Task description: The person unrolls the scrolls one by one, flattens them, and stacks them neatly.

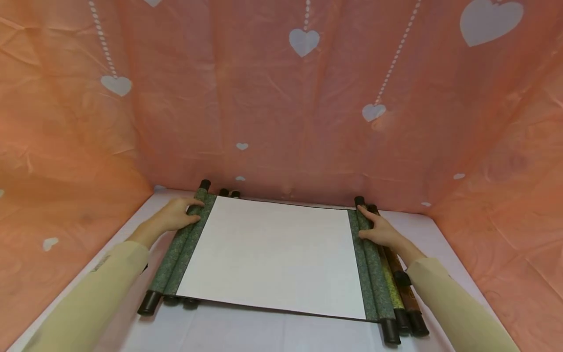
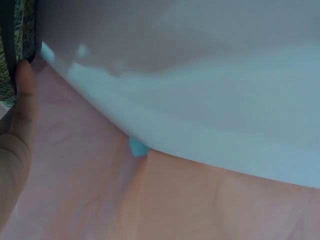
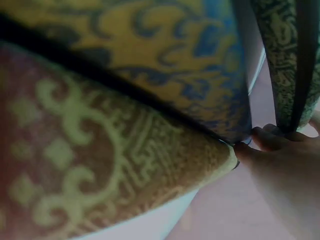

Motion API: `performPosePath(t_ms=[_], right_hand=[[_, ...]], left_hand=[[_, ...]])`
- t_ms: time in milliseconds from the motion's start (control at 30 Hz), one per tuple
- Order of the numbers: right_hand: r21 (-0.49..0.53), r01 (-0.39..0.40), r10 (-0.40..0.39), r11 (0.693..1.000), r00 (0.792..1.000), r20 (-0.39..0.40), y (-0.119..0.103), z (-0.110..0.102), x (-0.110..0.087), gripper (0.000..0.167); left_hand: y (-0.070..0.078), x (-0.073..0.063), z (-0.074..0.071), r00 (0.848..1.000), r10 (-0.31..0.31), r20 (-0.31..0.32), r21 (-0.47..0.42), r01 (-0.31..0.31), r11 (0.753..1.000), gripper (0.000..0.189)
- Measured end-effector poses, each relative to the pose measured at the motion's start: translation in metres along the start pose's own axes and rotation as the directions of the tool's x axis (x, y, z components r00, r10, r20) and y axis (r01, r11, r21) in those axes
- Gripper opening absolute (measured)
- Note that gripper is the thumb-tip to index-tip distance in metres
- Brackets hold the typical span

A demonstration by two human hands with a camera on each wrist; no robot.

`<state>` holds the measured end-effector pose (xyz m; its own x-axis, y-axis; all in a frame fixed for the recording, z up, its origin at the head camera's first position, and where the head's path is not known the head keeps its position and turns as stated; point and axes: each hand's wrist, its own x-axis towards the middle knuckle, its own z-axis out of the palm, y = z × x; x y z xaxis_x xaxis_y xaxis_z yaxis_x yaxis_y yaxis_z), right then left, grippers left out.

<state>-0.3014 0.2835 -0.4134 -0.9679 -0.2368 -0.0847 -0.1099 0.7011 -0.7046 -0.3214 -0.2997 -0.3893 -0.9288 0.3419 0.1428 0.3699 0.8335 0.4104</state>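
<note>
A hanging scroll (image 1: 277,256) with a blank white panel and green patterned borders lies unrolled between both hands. My left hand (image 1: 173,215) grips its left roll (image 1: 176,254), near the far end, thumb and fingers apart. In the left wrist view, a finger of that hand (image 2: 22,115) touches the patterned roll (image 2: 27,30). Across the panel, my right hand (image 1: 381,232) holds the right roll (image 1: 378,278) near its far black knob (image 1: 359,200). The right wrist view has the right hand (image 3: 292,160) beside the green roll (image 3: 282,65); some fingertips are hidden.
Right of the scroll lie a yellow-green rolled scroll (image 1: 393,288) and a brown one (image 1: 410,298). Black knobs (image 1: 190,304) show from beneath the left side. A white cloth (image 1: 264,335) covers the surface. Pink-orange sheets with hearts (image 1: 281,107) enclose the back and sides.
</note>
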Motion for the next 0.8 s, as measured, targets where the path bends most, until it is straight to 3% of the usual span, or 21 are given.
performPosePath(t_ms=[333,567,800], right_hand=[[0.014,0.011,-0.012,1.000,0.998,0.054,0.001,0.004,-0.004,0.089],[0.031,0.030,-0.032,0.999,0.996,0.083,0.001,0.003,-0.001,0.092],[-0.025,0.016,-0.014,1.000,0.997,0.077,0.003,0.002,0.004,0.092]], left_hand=[[-0.001,-0.002,0.011,1.000,-0.009,0.020,0.006,0.009,1.000,0.044],[0.000,0.000,0.011,0.999,-0.011,0.036,0.022,0.010,1.000,0.044],[0.001,0.003,0.012,0.999,-0.017,0.040,0.031,0.016,0.999,0.045]])
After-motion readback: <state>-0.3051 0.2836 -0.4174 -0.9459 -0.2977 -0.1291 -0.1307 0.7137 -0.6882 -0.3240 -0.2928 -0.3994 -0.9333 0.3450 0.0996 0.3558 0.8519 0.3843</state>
